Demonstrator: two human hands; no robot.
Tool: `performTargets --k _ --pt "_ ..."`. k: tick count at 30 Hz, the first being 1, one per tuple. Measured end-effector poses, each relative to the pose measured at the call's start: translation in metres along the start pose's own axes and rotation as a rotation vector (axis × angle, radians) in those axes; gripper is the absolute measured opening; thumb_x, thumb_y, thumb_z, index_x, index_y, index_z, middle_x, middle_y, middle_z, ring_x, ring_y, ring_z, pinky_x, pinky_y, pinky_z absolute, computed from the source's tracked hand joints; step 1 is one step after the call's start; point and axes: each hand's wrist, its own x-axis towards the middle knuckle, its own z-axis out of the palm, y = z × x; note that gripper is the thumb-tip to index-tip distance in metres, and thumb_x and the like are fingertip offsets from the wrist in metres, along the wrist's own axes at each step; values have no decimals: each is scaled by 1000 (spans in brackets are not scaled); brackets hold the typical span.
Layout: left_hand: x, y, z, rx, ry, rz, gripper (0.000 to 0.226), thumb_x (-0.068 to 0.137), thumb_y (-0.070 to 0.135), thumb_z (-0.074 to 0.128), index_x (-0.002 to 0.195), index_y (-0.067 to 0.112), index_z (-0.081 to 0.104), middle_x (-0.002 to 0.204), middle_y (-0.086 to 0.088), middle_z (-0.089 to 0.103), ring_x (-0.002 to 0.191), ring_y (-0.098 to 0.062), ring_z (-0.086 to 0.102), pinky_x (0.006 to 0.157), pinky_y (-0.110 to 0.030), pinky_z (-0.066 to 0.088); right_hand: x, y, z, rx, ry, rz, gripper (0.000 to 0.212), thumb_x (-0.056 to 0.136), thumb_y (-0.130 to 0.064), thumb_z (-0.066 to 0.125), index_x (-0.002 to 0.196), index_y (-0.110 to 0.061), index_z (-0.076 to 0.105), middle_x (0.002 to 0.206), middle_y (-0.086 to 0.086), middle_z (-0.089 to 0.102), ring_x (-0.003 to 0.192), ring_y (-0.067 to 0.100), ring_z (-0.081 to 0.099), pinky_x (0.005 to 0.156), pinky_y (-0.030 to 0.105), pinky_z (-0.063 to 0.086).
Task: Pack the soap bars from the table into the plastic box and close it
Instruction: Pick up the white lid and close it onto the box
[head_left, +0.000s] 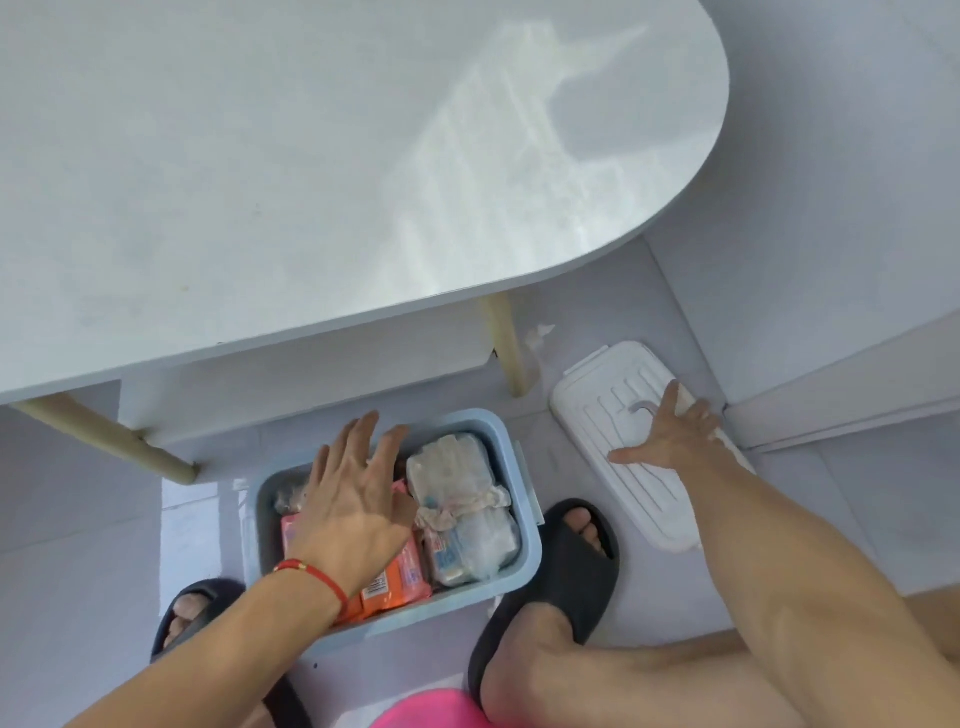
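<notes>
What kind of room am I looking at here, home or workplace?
Most likely a home, though the room is unclear: a white oval table on pale wooden legs, a glossy tiled floor, and the person in black slippers crouching over the blue box of soap packs.

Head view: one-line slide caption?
Left hand over soap packs in the blue box; right hand on the white lid.
</notes>
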Motion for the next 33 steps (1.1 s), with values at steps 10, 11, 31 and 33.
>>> performTargets --k 10,11,31,33 --pt "-6 -35 -15 -73 10 -55 72 77 11 65 144 22 39 153 -10 37 142 -30 35 111 -46 40 -9 -2 -5 106 196 -99 153 41 -66 94 157 -23 3 144 20 26 134 36 31 100 49 48" --pt "-5 -35 -14 -73 14 -65 71 78 12 65 144 22 39 153 -11 38 141 -31 36 110 -46 41 -14 -2 -7 92 255 -127 141 43 -65 94 152 -24 14 138 18 31 130 36 35 99 46 46" --pt "-32 27 -65 -1073 -102 115 65 79 56 69 138 41 44 132 12 60 118 -9 60 98 -33 52 -259 -19 -155 192 110 -1066 45 97 -24 70 140 -36 62 134 -28 64 125 -9 58 107 16 42" --pt "-35 15 -63 -1200 -61 24 52 80 54 70 126 34 58 117 7 71 106 -14 70 93 -40 58 -267 -50 -138 144 65 -1109 44 99 -24 68 142 -31 61 136 -26 63 126 -8 56 108 15 40"
